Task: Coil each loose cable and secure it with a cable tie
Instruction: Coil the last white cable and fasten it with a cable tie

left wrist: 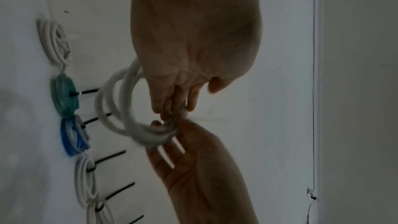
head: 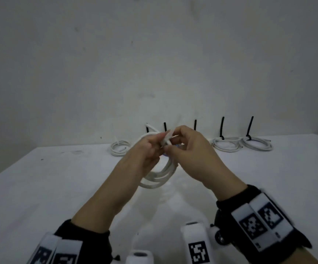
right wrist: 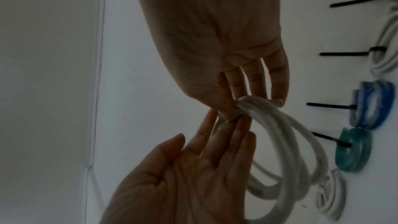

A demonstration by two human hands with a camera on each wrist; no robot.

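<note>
A white cable coil (head: 159,176) hangs in the air over the white table (head: 49,187), held at its top by both hands. My right hand (head: 173,147) grips the bundled strands between thumb and fingers, as the right wrist view shows (right wrist: 234,106). From the left, my left hand (head: 161,143) meets it and pinches a short white strip (head: 168,134), seemingly a cable tie, against the bundle. The left fingers (left wrist: 170,108) close on the coil's (left wrist: 120,108) top. The tie's wrap is hidden by fingers.
Tied coils lie in a row by the wall: a white one (head: 120,148) at the left, a teal one (left wrist: 64,94), a blue one (left wrist: 73,135), and two white ones (head: 224,144) (head: 257,143) at the right. Black tie tails (head: 222,126) stick up.
</note>
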